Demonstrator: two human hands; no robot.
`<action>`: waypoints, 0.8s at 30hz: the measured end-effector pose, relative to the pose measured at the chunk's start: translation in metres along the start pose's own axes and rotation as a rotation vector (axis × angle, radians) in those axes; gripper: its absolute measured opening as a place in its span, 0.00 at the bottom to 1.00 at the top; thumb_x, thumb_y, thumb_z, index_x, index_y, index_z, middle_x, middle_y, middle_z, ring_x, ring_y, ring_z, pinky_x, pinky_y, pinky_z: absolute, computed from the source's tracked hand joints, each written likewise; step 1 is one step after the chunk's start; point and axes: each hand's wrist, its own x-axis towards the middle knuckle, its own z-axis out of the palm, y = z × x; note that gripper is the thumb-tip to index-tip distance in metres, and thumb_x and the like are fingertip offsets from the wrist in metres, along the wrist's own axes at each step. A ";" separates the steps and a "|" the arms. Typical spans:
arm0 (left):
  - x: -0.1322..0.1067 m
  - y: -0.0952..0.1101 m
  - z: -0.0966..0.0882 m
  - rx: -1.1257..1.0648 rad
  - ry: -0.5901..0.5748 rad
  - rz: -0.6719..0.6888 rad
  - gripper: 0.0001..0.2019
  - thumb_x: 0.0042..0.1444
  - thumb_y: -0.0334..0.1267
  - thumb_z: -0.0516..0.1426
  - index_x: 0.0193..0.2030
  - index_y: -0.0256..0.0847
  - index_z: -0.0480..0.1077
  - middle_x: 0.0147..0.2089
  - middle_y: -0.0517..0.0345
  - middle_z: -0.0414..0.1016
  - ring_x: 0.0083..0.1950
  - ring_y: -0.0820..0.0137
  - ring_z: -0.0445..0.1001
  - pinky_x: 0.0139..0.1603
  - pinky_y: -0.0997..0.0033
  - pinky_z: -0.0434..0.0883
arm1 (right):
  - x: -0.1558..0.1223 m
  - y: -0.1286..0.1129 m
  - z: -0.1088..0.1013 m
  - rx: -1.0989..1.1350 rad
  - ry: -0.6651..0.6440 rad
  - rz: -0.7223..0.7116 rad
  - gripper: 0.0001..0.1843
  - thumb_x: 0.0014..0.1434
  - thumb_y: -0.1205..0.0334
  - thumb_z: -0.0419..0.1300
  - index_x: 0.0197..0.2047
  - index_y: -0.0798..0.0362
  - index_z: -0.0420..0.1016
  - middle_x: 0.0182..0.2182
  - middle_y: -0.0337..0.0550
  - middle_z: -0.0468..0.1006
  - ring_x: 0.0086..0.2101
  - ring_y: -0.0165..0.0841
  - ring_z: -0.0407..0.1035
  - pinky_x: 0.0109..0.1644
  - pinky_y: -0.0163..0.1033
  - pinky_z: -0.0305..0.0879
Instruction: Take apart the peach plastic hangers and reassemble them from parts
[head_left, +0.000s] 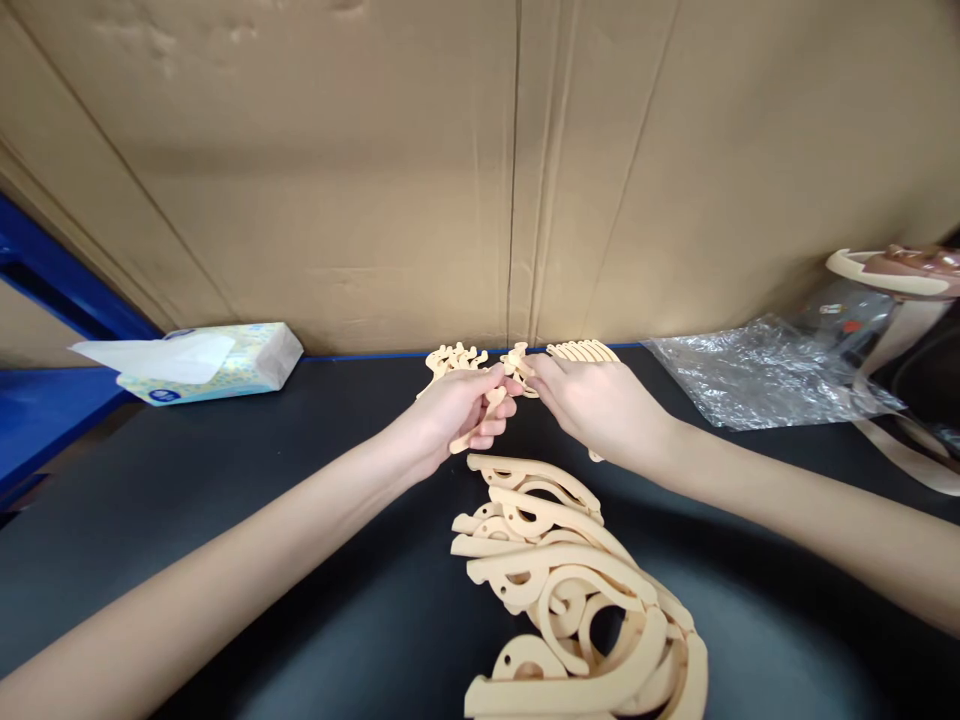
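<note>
My left hand (463,405) is closed round a cream plastic hanger piece (480,432) near the back of the black table (225,520). My right hand (592,400) pinches a small cream hook part (517,365) against that piece, with its fingers pressed together. Behind the hands lie more cream hooks (450,358) and a fanned row of cream pieces (583,351). A pile of curved cream hanger pieces (562,580) runs from just below my hands toward the near edge.
A tissue pack (214,362) with a sheet sticking out lies at the back left. A crumpled clear plastic bag (757,375) is at the back right. A cardboard wall (480,170) stands behind the table. Blue shelving (45,400) is at left.
</note>
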 end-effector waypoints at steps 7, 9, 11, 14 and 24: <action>-0.002 -0.010 0.003 0.283 0.213 0.192 0.22 0.66 0.55 0.45 0.27 0.41 0.59 0.20 0.68 0.46 0.18 0.78 0.45 0.18 0.78 0.47 | 0.021 -0.008 0.008 0.250 -0.036 0.069 0.17 0.54 0.82 0.50 0.43 0.59 0.70 0.29 0.51 0.80 0.26 0.38 0.73 0.25 0.37 0.51; -0.003 -0.012 -0.005 0.424 0.290 0.293 0.22 0.65 0.53 0.48 0.26 0.40 0.63 0.21 0.65 0.54 0.21 0.75 0.53 0.22 0.76 0.53 | 0.030 0.006 0.011 0.394 -0.048 0.107 0.11 0.59 0.78 0.49 0.36 0.56 0.69 0.22 0.43 0.76 0.21 0.33 0.70 0.24 0.35 0.55; -0.002 -0.010 -0.020 0.552 0.373 0.385 0.20 0.64 0.50 0.50 0.26 0.40 0.66 0.24 0.62 0.62 0.27 0.72 0.60 0.28 0.74 0.58 | 0.038 0.027 0.013 0.541 -0.037 0.169 0.13 0.64 0.72 0.44 0.33 0.54 0.68 0.18 0.38 0.72 0.16 0.30 0.66 0.21 0.34 0.58; 0.006 -0.004 -0.052 0.674 0.479 0.399 0.21 0.66 0.48 0.47 0.28 0.40 0.70 0.28 0.60 0.70 0.32 0.68 0.67 0.36 0.70 0.63 | 0.044 0.063 0.018 0.686 0.086 0.268 0.15 0.66 0.67 0.40 0.36 0.53 0.66 0.17 0.35 0.67 0.15 0.29 0.63 0.20 0.34 0.59; 0.063 -0.016 -0.132 0.872 0.656 0.235 0.13 0.65 0.43 0.57 0.49 0.35 0.71 0.47 0.52 0.75 0.47 0.65 0.75 0.51 0.55 0.73 | 0.021 0.079 0.025 0.584 0.516 0.147 0.09 0.61 0.53 0.58 0.39 0.50 0.69 0.36 0.44 0.80 0.37 0.38 0.76 0.41 0.43 0.70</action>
